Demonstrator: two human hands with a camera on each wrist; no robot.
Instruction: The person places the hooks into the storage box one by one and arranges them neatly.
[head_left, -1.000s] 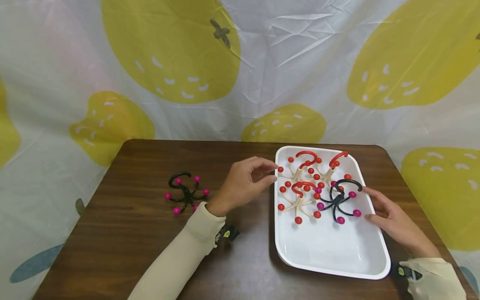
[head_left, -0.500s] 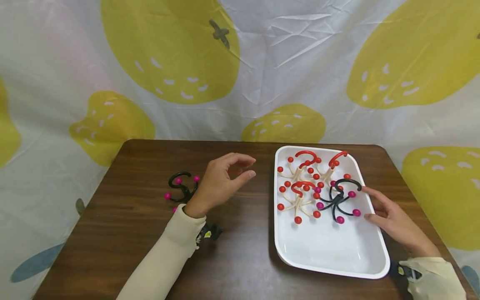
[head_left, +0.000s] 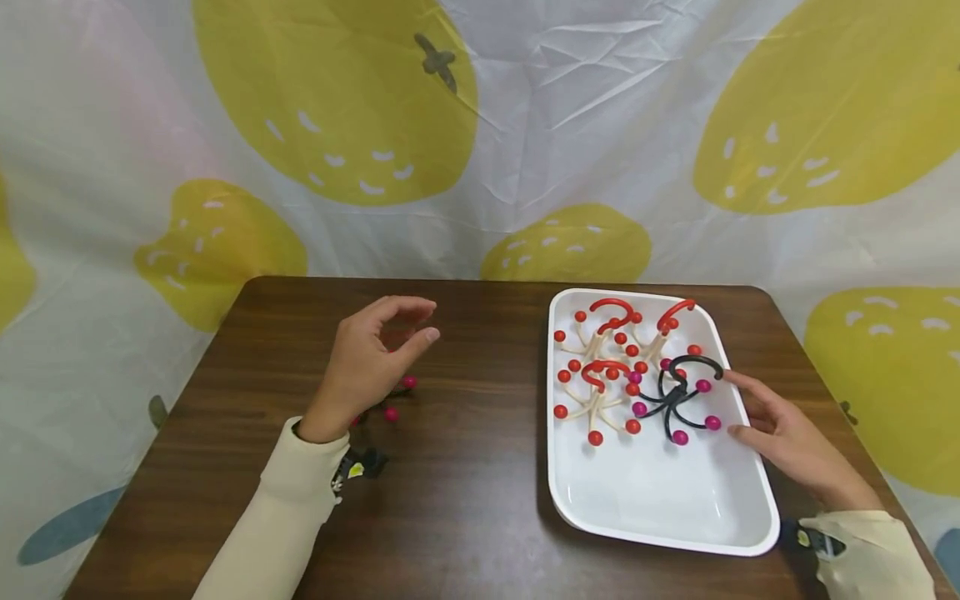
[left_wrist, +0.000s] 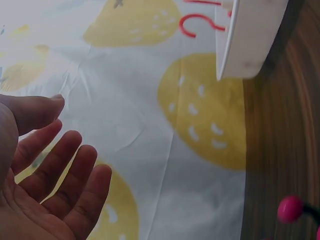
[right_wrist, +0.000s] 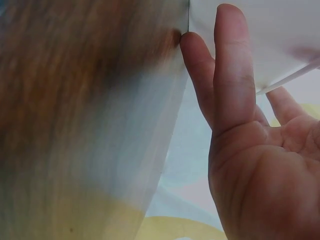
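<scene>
My left hand (head_left: pixel 367 354) hovers over the left half of the table, fingers loosely bent and nothing between them. Below it, mostly hidden, lies a black spider-like hook piece with magenta ball tips (head_left: pixel 391 414); one magenta ball (left_wrist: pixel 290 208) shows in the left wrist view. On the right, my right hand (head_left: pixel 787 442) holds the edge of a white tray (head_left: pixel 660 508), thumb over the rim and fingers (right_wrist: pixel 232 75) along the outer wall. Inside the tray stand a black hook piece (head_left: pixel 677 395) with magenta balls and several cream ones (head_left: pixel 596 407) with red hooks and red balls.
The brown wooden table (head_left: pixel 465 467) has rounded far corners. Behind it hangs a white cloth (head_left: pixel 525 158) with yellow fruit prints. The tray's left wall (head_left: pixel 551 442) stands between the left hand and the pieces inside it.
My left hand has moved left, away from the tray's left rim, and now covers most of the black hook piece on the table. The right hand stays at the tray.
</scene>
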